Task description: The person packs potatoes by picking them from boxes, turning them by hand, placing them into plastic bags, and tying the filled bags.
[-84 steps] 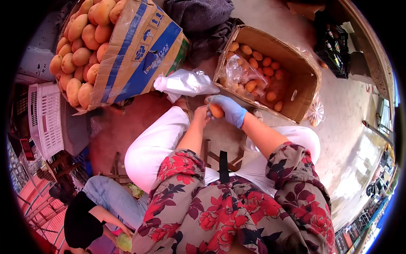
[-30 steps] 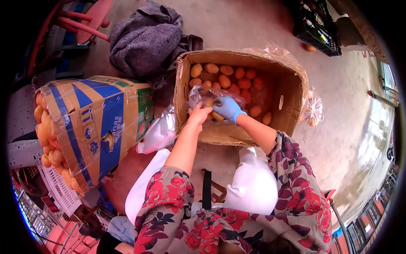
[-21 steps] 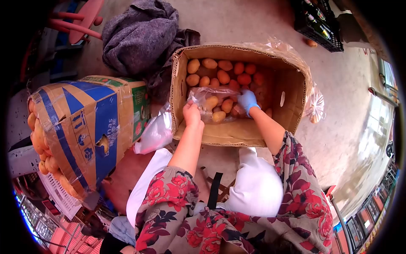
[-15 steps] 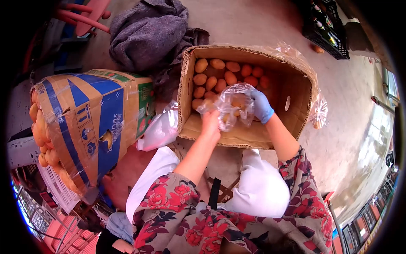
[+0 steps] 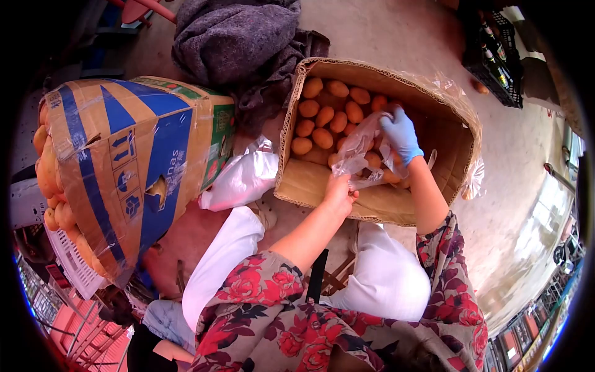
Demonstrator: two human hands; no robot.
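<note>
A cardboard box (image 5: 365, 201) with its top open holds several orange oval fruits (image 5: 322, 137), whose exact kind I cannot tell. Across its front half stretches a clear plastic bag (image 5: 358, 149), with more fruits showing through or behind it. My left hand (image 5: 339, 195), bare, pinches the bag's lower left edge above the near wall of the box. Inside the box, my right hand (image 5: 401, 133) wears a blue glove and has its fingers curled on the bag's far edge, close to a reddish fruit. Its fingertips are partly hidden.
To the left stands a blue-striped carton (image 5: 133, 155) filled with similar fruits. A filled plastic bag (image 5: 242, 180) lies between the two boxes. Dark cloth (image 5: 238, 43) is heaped behind, and a black crate (image 5: 496, 59) with bottles stands at the far right.
The bunched bag is now stretched out between my hands. My right hand has moved up and away toward the far side, my left slightly nearer me. The view has shifted a little.
</note>
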